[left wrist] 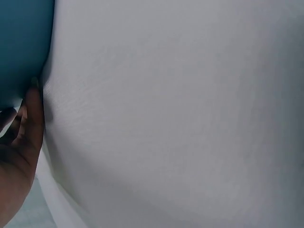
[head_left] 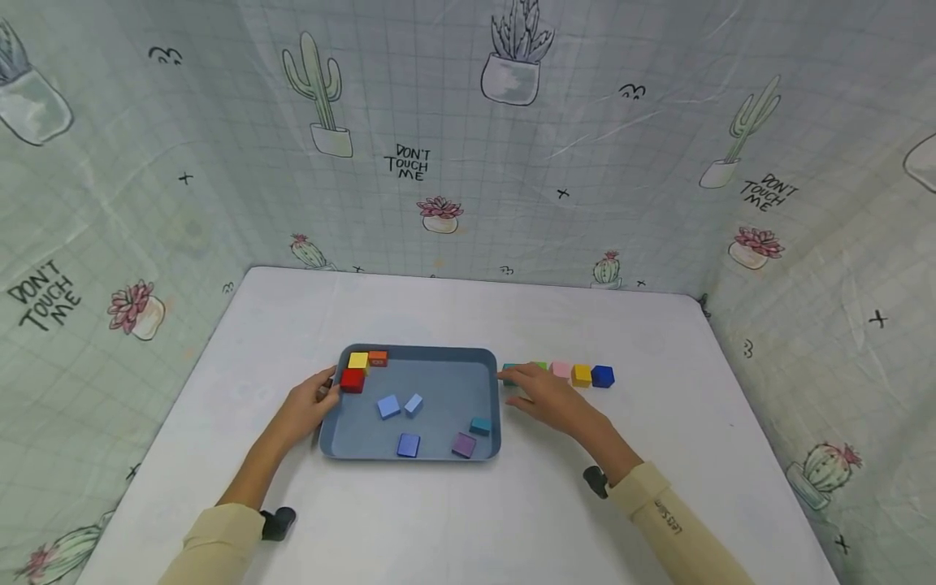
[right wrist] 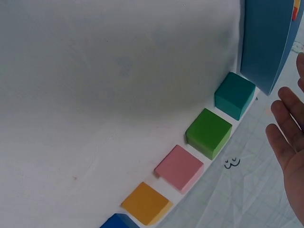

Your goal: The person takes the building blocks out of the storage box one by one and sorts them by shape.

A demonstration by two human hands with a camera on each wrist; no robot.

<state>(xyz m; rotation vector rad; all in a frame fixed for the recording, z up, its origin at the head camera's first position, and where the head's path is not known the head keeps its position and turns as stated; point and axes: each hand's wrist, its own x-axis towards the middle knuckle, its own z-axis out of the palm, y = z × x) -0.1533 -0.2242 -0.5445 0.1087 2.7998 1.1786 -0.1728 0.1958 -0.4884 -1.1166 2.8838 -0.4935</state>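
Note:
A blue-grey tray (head_left: 439, 370) lies on the white table with several blocks in it. Among them are a red block (head_left: 353, 380), a yellow block (head_left: 358, 361), an orange block (head_left: 378, 358), light blue blocks (head_left: 388, 407), a purple block (head_left: 464, 444) and a teal block (head_left: 480, 426). My left hand (head_left: 309, 406) touches the outside of the tray's left edge, thumb along its wall in the left wrist view. By the right edge hovers my right hand (head_left: 548, 396), fingers extended and holding nothing. It partly hides a row of cubes in the head view.
Right of the tray stand a teal cube (right wrist: 234, 96), a green cube (right wrist: 209, 133), a pink cube (right wrist: 179, 169), a yellow cube (head_left: 581, 375) and a dark blue cube (head_left: 603, 376). Cactus-printed cloth (head_left: 439, 268) rises behind and beside the table (head_left: 585, 520).

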